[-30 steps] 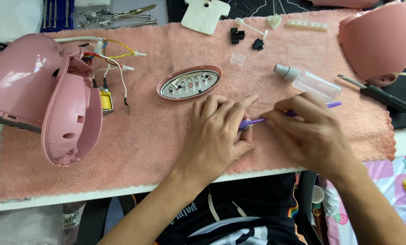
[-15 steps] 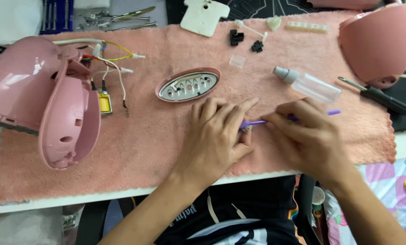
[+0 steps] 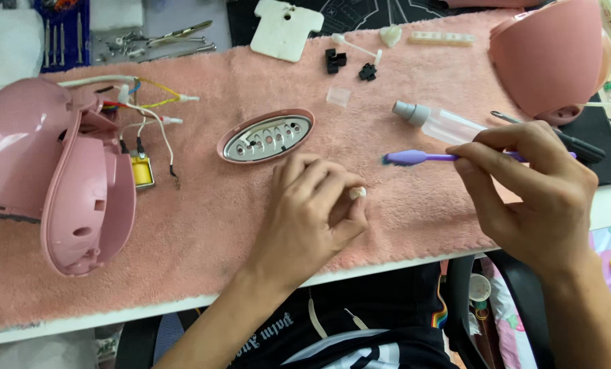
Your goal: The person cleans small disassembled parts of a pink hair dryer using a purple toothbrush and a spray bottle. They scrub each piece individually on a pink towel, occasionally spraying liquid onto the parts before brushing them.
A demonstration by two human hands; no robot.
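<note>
My right hand (image 3: 524, 188) holds a purple toothbrush (image 3: 418, 158) by its handle, bristle end pointing left, lifted over the pink towel (image 3: 210, 219). My left hand (image 3: 312, 215) rests on the towel with the fingers curled, pinching something small and pale at the fingertips; I cannot tell what it is. An oval silver panel with a pink rim (image 3: 266, 135) lies just above my left hand. A small clear bottle with a grey cap (image 3: 442, 123) lies beside the brush.
A pink opened shell with coloured wires and a yellow part (image 3: 52, 178) lies at the left. A pink dome (image 3: 551, 58) stands at the top right, with a black-handled screwdriver (image 3: 572, 143) below it. Small black and white parts (image 3: 350, 61) and tools (image 3: 162, 37) sit along the far edge.
My right hand has lifted the toothbrush up and to the right, away from my left hand. My left hand has curled its fingers in. The view has shifted slightly.
</note>
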